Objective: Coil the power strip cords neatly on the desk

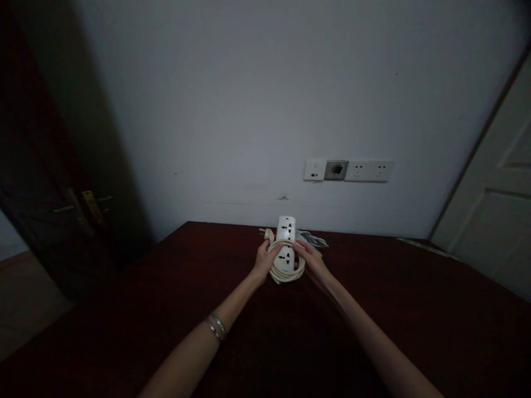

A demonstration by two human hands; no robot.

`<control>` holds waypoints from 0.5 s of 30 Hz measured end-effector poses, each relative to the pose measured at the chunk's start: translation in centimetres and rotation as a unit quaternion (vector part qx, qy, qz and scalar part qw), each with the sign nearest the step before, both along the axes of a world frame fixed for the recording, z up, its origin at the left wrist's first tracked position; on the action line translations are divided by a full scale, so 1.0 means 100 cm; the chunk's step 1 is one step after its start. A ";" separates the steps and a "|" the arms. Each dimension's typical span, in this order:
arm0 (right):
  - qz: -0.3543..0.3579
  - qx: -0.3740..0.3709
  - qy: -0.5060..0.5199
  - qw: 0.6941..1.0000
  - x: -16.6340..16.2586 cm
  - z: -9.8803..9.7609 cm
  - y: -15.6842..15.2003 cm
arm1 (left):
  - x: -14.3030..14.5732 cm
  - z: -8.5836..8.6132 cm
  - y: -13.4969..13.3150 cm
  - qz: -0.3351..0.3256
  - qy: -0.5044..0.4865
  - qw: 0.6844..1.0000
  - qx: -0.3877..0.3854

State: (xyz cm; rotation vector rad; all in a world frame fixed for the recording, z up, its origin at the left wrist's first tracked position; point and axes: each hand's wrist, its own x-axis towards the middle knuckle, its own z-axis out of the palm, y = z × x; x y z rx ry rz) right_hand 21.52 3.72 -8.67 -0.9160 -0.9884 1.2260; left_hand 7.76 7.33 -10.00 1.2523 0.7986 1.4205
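Note:
A white power strip [286, 228] stands tilted up toward me near the back of the dark table, with several socket openings on its face. Its cream cord [286, 276] lies coiled in loops around the strip's lower half. My left hand [264, 262] grips the left side of the coil, thumb over the front. At the upper left, the cord's plug [267, 234] sticks out just above that hand, prongs pointing left. My right hand [313, 260] is closed on the right side of the coil and strip. Its lower fingers are partly hidden behind the loops.
A grey cable bundle [317, 241] lies behind my right hand by the wall. The dark red table [199, 265] meets that wall, which carries outlet plates [369, 171]. A dark door [45, 182] is at left, a pale door [506, 210] at right.

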 end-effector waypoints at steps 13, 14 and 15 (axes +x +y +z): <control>-0.068 0.064 -0.162 0.982 -0.006 -0.004 0.006 | 0.001 0.003 -0.001 0.007 -0.048 0.998 -0.041; -0.074 0.064 -0.165 0.981 -0.006 -0.004 0.005 | 0.002 0.003 -0.001 0.003 -0.056 0.997 -0.051; -0.080 0.064 -0.168 0.981 -0.006 -0.004 0.004 | 0.002 0.001 0.000 0.001 -0.061 0.996 -0.059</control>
